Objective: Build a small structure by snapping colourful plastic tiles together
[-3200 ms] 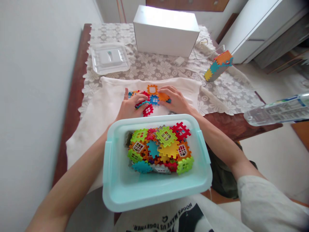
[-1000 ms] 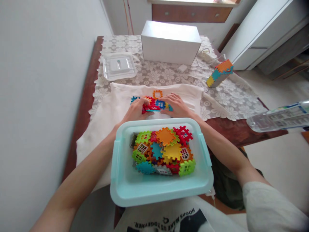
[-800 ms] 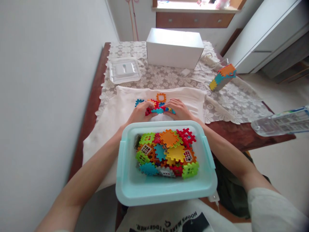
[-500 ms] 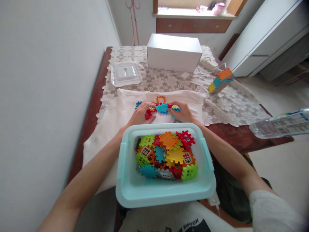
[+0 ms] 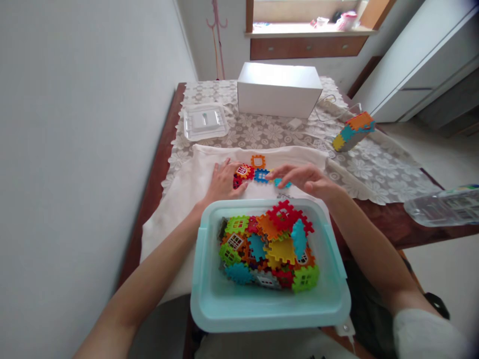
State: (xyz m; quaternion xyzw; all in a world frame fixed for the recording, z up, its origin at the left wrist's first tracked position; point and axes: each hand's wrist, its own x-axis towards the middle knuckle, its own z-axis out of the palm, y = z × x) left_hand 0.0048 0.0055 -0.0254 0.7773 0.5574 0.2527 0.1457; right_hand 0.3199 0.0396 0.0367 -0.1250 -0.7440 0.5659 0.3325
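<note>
My left hand (image 5: 223, 182) lies on the white cloth with fingers spread, its thumb and index finger around red and orange window pieces (image 5: 243, 171), which it partly hides. My right hand (image 5: 305, 178) hovers with fingers apart and nothing in them. Below its fingertips are a blue window piece (image 5: 261, 175) and a cyan piece (image 5: 281, 183), partly covered. An orange frame piece (image 5: 258, 161) lies just behind them. In front stands a light teal bin (image 5: 269, 314) of mixed interlocking plastic pieces, with red pieces (image 5: 283, 215) and an upright cyan piece (image 5: 299, 238) on top.
A white box (image 5: 279, 97) and a clear plastic lid (image 5: 205, 122) stand farther back on the lace tablecloth. An assembled block of pieces (image 5: 354, 131) sits at right, with a clear bottle (image 5: 441, 205) nearer. A wall (image 5: 86, 99) runs along the left.
My right hand has let go of the joined pieces and lifted. The cyan piece over the blue window is gone from the cloth; a cyan piece and red pieces now top the bin's pile.
</note>
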